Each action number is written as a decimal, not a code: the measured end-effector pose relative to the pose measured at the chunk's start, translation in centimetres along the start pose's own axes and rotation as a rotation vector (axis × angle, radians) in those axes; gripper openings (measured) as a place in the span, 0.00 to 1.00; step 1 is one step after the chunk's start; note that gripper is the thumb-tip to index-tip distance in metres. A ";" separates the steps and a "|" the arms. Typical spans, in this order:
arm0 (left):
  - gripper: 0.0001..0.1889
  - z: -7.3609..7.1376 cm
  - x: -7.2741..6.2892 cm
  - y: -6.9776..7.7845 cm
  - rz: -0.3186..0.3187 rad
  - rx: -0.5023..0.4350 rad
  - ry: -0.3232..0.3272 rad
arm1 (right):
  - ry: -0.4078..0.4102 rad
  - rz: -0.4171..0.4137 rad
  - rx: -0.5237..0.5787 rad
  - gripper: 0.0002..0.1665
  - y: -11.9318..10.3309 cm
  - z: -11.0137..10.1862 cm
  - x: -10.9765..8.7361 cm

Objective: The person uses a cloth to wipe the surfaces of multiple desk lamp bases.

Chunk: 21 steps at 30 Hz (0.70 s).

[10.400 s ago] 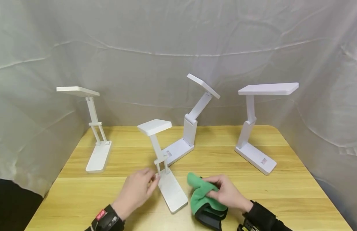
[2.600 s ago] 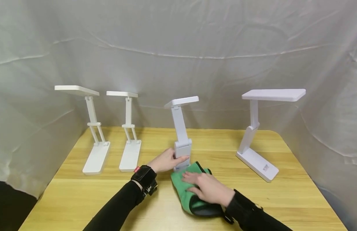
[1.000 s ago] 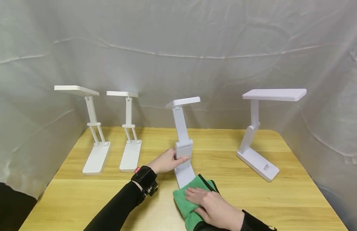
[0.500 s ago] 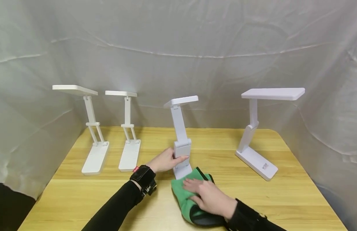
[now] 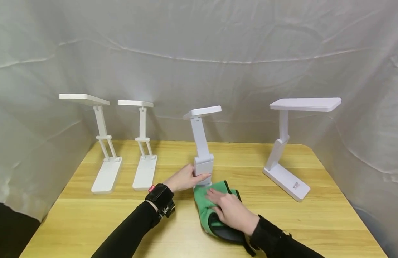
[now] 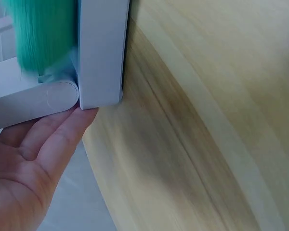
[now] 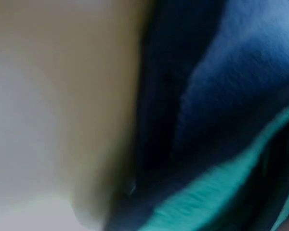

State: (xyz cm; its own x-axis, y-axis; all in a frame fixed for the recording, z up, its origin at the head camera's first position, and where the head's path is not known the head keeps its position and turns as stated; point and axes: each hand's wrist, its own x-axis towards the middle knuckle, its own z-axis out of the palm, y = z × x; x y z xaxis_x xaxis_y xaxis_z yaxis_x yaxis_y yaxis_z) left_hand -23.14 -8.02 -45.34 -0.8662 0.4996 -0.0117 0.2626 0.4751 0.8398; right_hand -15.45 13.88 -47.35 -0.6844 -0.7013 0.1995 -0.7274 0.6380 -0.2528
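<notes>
Far left: here's a white plastic folding lamp [image 5: 101, 122], base running near to far on the pale wood-grain table [image 5: 89, 218], flat head reaching left.
Next along: a white twin-strut lamp [image 5: 142, 123] just to the right, base pointing nearward.
Wrist lettering: a small red tag [image 5: 151, 188] beside a black wristband [image 5: 161, 197], its pale lettering too small to read.
Left hand [image 5: 184, 179]: a grip on the lower arm of the slim white hinged lamp [image 5: 200, 139], thumb across the near face, fingers tucked in by the hinge.
Centre stage: that slim white hinged lamp, mid-table, long axis rising from the base and leaning slightly left towards the top; the near part of the base is hidden.
Cloth: black-edged green fabric cloth [image 5: 203, 204] laid over the base, long axis slanting from far left to near right, dark edging at the near end; the right wrist view is a blur of dark and green folds.
Right hand [image 5: 232, 209]: fingers extended, pressing on the cloth.
Far right: a white flat-headed lamp [image 5: 276, 154], base pointing near right, head stretching right; a printed mark near the base's near end, unreadable.
</notes>
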 end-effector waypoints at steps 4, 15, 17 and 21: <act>0.22 0.0 -0.2 0.0 -0.025 0.013 -0.001 | -0.047 -0.044 0.022 0.25 -1.3 -0.4 -3.1; 0.21 -0.3 0.4 0.4 0.000 0.037 0.004 | 0.066 0.049 -0.035 0.23 -0.5 -0.2 1.1; 0.21 -0.3 0.4 0.3 -0.002 0.031 0.010 | 0.051 0.051 -0.043 0.23 -0.6 -0.1 0.9; 0.21 -0.1 0.0 0.2 -0.026 0.028 0.011 | 0.005 0.076 -0.024 0.24 -1.9 -0.2 -1.8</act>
State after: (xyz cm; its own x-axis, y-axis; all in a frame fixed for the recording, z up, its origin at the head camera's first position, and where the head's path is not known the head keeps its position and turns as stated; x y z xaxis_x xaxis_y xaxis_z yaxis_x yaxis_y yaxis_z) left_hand -23.16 -7.98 -45.11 -0.8773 0.4791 -0.0270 0.2521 0.5081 0.8236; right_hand -12.81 13.99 -46.99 -0.7376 -0.6492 0.1855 -0.6745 0.6964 -0.2449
